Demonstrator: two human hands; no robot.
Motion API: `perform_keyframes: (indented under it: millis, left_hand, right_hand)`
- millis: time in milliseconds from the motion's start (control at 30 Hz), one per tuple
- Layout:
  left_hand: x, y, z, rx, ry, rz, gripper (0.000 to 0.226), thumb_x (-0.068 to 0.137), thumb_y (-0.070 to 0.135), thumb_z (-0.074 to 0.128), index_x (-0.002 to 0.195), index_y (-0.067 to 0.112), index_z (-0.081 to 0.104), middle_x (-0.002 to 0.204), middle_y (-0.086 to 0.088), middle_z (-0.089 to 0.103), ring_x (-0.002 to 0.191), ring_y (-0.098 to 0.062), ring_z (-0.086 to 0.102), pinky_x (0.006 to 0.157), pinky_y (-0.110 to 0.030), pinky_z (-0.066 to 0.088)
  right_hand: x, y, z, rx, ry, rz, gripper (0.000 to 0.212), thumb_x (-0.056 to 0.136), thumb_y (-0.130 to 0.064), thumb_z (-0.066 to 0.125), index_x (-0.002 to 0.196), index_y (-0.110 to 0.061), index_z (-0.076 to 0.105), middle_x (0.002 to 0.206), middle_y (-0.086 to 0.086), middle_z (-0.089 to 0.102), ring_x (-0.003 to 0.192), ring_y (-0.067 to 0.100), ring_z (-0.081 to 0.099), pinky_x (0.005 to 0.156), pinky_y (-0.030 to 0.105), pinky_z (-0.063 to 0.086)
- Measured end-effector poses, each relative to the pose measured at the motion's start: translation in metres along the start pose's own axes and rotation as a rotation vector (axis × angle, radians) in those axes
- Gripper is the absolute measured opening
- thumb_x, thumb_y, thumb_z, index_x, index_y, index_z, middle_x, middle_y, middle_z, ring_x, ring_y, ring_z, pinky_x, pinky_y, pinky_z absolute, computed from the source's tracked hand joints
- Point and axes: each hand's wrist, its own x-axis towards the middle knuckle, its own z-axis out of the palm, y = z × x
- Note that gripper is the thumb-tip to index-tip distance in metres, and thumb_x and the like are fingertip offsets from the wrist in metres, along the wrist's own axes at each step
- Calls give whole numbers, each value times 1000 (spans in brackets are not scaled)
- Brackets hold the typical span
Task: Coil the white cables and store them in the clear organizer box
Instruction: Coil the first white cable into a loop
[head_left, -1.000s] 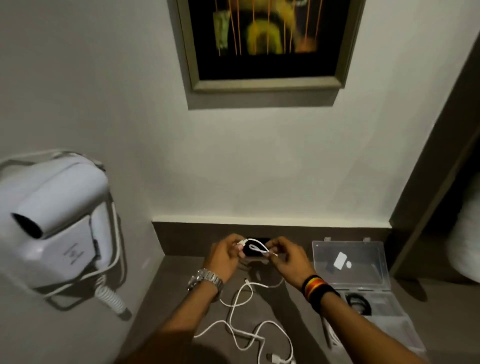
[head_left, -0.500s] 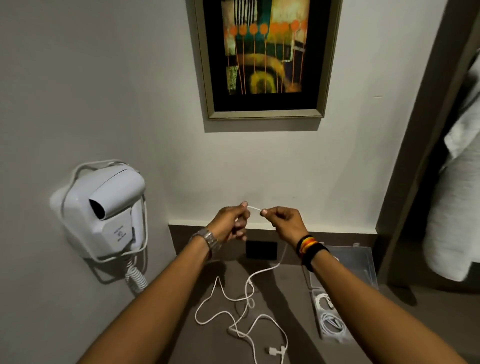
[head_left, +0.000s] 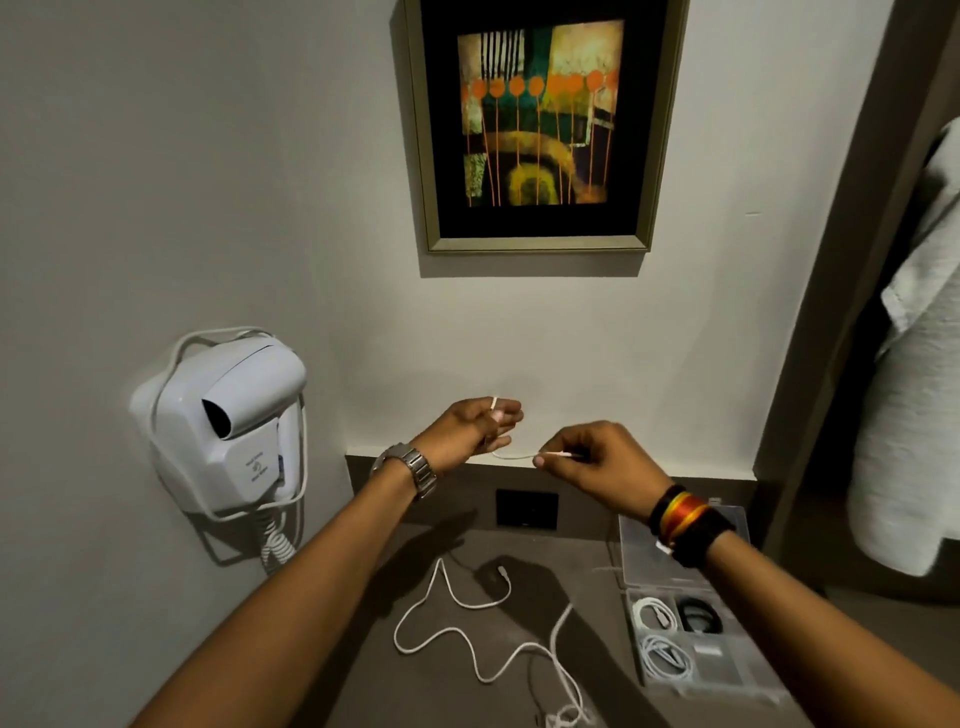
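Both hands are raised above the brown counter (head_left: 441, 691) with a thin white cable (head_left: 511, 457) stretched between them. My left hand (head_left: 475, 428) pinches the cable's plug end, which pokes up above the fingers. My right hand (head_left: 597, 465) pinches the cable a short way along, lower and to the right. Another white cable (head_left: 452, 631) lies loose in curves on the counter below. The clear organizer box (head_left: 691, 623) stands open at the right, with two coiled white cables (head_left: 662, 636) and a black coil (head_left: 698, 616) in its compartments.
A white wall-mounted hair dryer (head_left: 228, 426) with a curly cord hangs at the left. A black socket plate (head_left: 526, 509) sits on the counter's back panel. A framed picture (head_left: 535, 124) hangs on the wall above. A white towel (head_left: 914, 389) hangs at the right.
My hands rose from the counter and then moved apart, the right one dropping lower as it slid along the cable. The view has tilted up and pulled back.
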Motion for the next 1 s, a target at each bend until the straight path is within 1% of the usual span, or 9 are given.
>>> perform_keyframes:
  millis: [100, 267, 400, 533, 600, 700, 800, 867, 1000]
  left_hand:
    - [-11, 5, 10, 103, -132, -12, 34, 104, 7, 43, 135, -1, 54, 133, -20, 60, 120, -25, 58, 102, -34, 48]
    - [-25, 13, 28, -139, -407, -66, 38, 107, 14, 33, 131, -9, 51, 120, -27, 66, 118, -38, 63, 97, -37, 54]
    - [-32, 19, 28, -442, -355, -6, 26, 104, 16, 38, 110, 3, 59, 92, -11, 72, 82, -24, 72, 75, -29, 59]
    - [-21, 22, 17, -904, -174, 132, 35, 104, 12, 37, 129, -7, 51, 136, -27, 58, 122, -35, 61, 107, -43, 48]
    - [-14, 20, 11, -786, -30, 162, 38, 105, 11, 36, 136, -9, 46, 143, -28, 51, 133, -36, 52, 112, -46, 40]
    - [-14, 11, 8, -220, 133, 179, 34, 107, 11, 37, 135, 1, 54, 144, -17, 54, 136, -28, 49, 113, -41, 41]
    - [-19, 3, 9, 270, 59, 226, 32, 106, 21, 39, 127, 21, 63, 134, -2, 64, 126, -16, 58, 106, -34, 46]
    - [-25, 3, 14, 337, -14, 195, 30, 105, 31, 38, 109, 34, 68, 113, 8, 73, 110, -11, 67, 95, -31, 50]
    - [-30, 10, 23, 1, -218, 75, 32, 108, 23, 32, 100, 9, 60, 88, -11, 73, 92, -32, 73, 86, -37, 56]
  right_hand:
    - [9, -7, -19, 7, 57, -24, 16, 81, -40, 82, 80, -24, 80, 74, -5, 78, 70, 10, 71, 70, 37, 58]
    - [34, -11, -32, 167, 115, -26, 16, 73, -33, 90, 80, -22, 81, 83, -4, 80, 83, 17, 74, 78, 34, 59]
    - [37, 5, -20, 379, 186, 64, 12, 86, -26, 81, 91, -15, 83, 73, -9, 77, 64, 7, 65, 60, 18, 49]
    - [11, 22, 21, 393, 30, 127, 19, 99, -21, 66, 110, -14, 80, 60, -7, 65, 49, 5, 47, 50, 17, 39]
    - [-4, 19, 34, 283, -87, 110, 24, 101, -26, 63, 119, -19, 77, 62, -8, 68, 53, 0, 57, 56, 14, 46]
    - [-10, 0, 29, 62, -151, 8, 23, 100, -34, 63, 110, -22, 79, 86, -3, 80, 78, 12, 72, 76, 30, 59]
    - [1, -19, 4, -91, -51, -115, 19, 94, -37, 70, 91, -20, 79, 71, -8, 74, 67, 10, 67, 66, 35, 54]
    - [13, -25, -15, -111, 51, -129, 15, 87, -37, 77, 85, -22, 80, 71, -11, 74, 67, 7, 68, 65, 33, 54]
    - [34, -17, -33, 26, 163, -68, 17, 74, -37, 89, 81, -25, 80, 80, -10, 78, 77, 6, 69, 66, 19, 53]
